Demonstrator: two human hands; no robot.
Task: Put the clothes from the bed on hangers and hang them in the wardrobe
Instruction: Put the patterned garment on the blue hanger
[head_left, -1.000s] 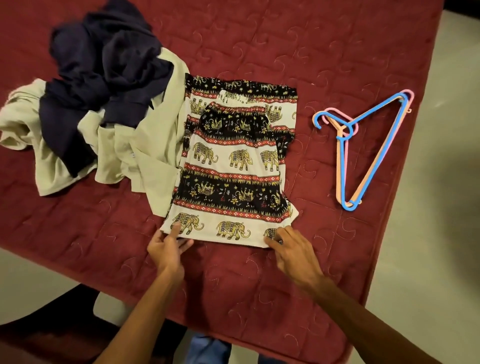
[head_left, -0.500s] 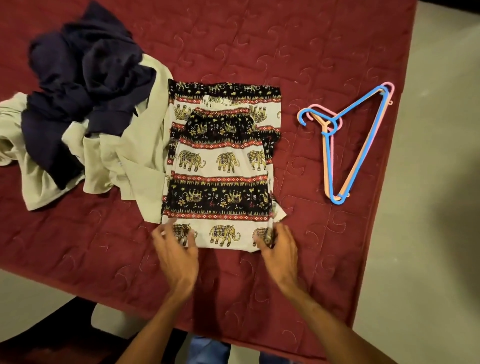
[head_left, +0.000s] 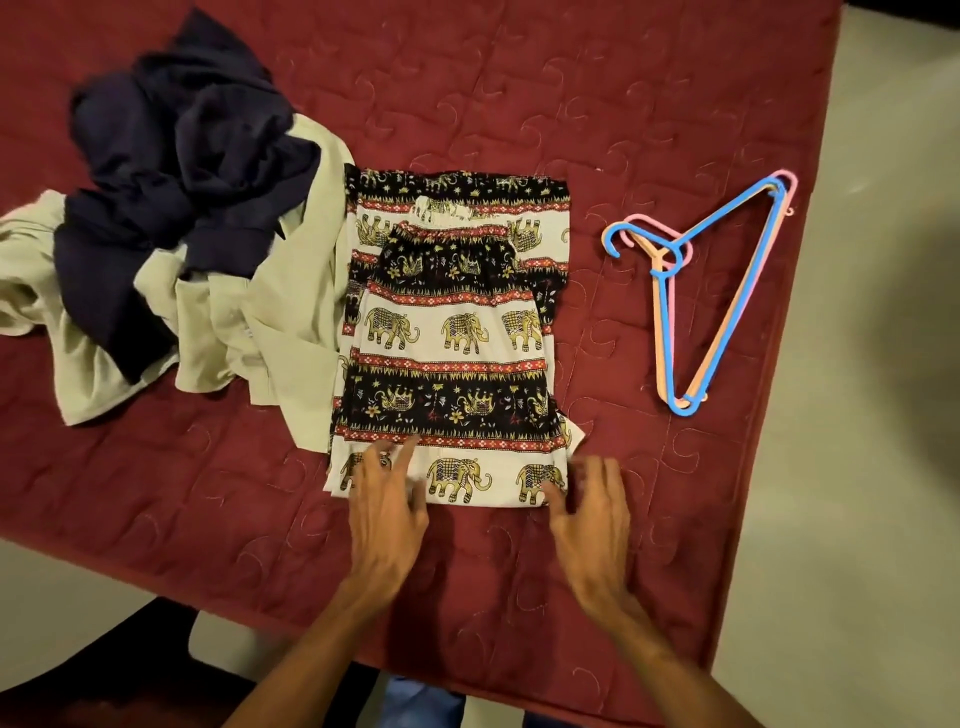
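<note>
The bed wears a matt maroon quilted cloth, puckered by swirling stitch lines. The elephant-print trousers look thin, smooth printed cotton. The navy garment is soft, dull, crumpled cloth; the beige shirt is finer cloth. The hangers are smooth plastic, faintly glossy. The floor looks pale and smooth.

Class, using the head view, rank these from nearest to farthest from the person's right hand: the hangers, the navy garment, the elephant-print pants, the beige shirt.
1. Elephant-print pants: the right hand is at their near hem.
2. Hangers: beyond the hand, to the right.
3. Beige shirt: left of the pants.
4. Navy garment: far left, atop the shirt.
</note>
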